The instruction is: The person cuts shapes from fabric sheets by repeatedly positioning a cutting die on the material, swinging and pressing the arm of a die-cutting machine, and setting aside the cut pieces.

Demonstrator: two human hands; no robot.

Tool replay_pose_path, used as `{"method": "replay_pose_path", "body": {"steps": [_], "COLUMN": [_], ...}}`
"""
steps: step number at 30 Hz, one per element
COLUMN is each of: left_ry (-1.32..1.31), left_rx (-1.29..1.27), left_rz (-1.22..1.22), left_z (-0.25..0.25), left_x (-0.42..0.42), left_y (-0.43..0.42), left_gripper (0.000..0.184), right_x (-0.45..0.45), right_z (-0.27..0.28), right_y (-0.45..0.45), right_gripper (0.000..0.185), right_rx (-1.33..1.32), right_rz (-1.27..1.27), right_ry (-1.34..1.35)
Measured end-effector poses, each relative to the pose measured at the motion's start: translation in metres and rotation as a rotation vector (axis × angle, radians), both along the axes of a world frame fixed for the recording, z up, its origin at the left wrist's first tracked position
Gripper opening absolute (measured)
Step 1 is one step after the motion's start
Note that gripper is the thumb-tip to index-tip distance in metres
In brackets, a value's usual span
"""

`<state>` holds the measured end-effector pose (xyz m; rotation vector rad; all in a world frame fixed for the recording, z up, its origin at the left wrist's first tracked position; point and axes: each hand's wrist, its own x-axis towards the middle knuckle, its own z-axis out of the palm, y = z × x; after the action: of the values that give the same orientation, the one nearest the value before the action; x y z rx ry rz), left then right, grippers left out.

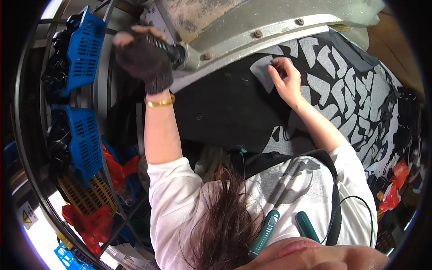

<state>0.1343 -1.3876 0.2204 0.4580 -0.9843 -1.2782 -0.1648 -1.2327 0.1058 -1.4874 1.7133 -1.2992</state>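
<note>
My left hand point(143, 58), in a dark fingerless knit glove, is wrapped round a black ribbed handle point(160, 44) on the side of a large worn metal machine arm point(216, 22). Bare, my right hand point(285, 81) has its thumb and fingers curled together at the edge of a grey fabric piece point(262, 72). The fingertips' exact hold is partly hidden. Beneath both hands lies a black sheet point(216, 112). To the right, several grey cut-out shapes point(346, 90) are spread over more black material.
Blue plastic baskets point(85, 135) with black items stand on a metal rack at the left. A yellow basket point(87, 193) and red plastic bags point(90, 227) sit lower. Bolts point(257, 34) stick out along the machine arm's edge. A green-ended cord point(243, 151) hangs near my chest.
</note>
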Motion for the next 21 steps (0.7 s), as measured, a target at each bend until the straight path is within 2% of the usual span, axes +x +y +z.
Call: {"method": "replay_pose_path", "body": {"steps": [1,2,4,5,6,8,12,14,16,17,18,19,20,21], "left_ry": [-0.124,-0.246,-0.343,-0.374,-0.231,-0.073,-1.291,-1.611,-1.822,-1.817,-1.893,-1.929,-1.924,-1.873], "left_rx": [-0.009,-0.018,-0.205,-0.268,-0.098,0.059,-0.343,-0.011,-0.096,-0.092,0.195,0.482,0.487,0.462], "left_rz": [0.041,0.082,0.074,0.076,0.202,0.332,0.934,0.503,0.443,0.444,0.206,-0.041,-0.039,-0.008], "left_z": [0.001,0.002,0.014,0.025,0.046,0.056,0.006,-0.036,-0.068,-0.072,-0.062,-0.056,-0.055,-0.055], "left_x": [0.003,0.006,0.006,0.004,-0.009,-0.022,-0.023,-0.019,-0.011,-0.005,-0.004,0.0,0.002,0.006], "left_y": [-0.013,-0.027,-0.046,-0.048,-0.047,-0.04,-0.007,0.006,0.019,0.019,0.021,0.02,0.017,0.014], "left_gripper": [0.043,0.042,0.039,0.038,0.028,0.018,0.042,0.041,0.042,0.042,0.044,0.047,0.047,0.044], "right_x": [0.001,0.004,0.011,0.015,0.022,0.028,0.02,0.019,0.006,-0.009,-0.02,-0.021,-0.031,-0.038], "right_z": [0.005,0.012,0.02,0.013,0.02,0.014,0.014,0.03,0.022,0.019,0.022,0.047,0.044,0.044], "right_y": [-0.006,-0.014,-0.031,-0.043,-0.052,-0.075,-0.115,-0.126,-0.146,-0.162,-0.175,-0.17,-0.177,-0.175], "right_gripper": [0.026,0.026,0.038,0.052,0.063,0.07,0.077,0.082,0.078,0.076,0.074,0.071,0.069,0.065], "right_rx": [0.0,-0.007,0.034,-0.047,-0.044,-0.225,-0.114,0.203,0.094,0.177,0.259,0.572,0.671,0.598], "right_rz": [0.053,0.065,0.17,0.188,0.23,0.26,0.464,0.671,0.706,0.766,0.822,0.751,0.693,0.654], "right_ry": [0.033,0.037,0.28,0.464,0.572,0.72,0.826,0.835,0.67,0.544,0.414,0.19,0.104,0.033]}}
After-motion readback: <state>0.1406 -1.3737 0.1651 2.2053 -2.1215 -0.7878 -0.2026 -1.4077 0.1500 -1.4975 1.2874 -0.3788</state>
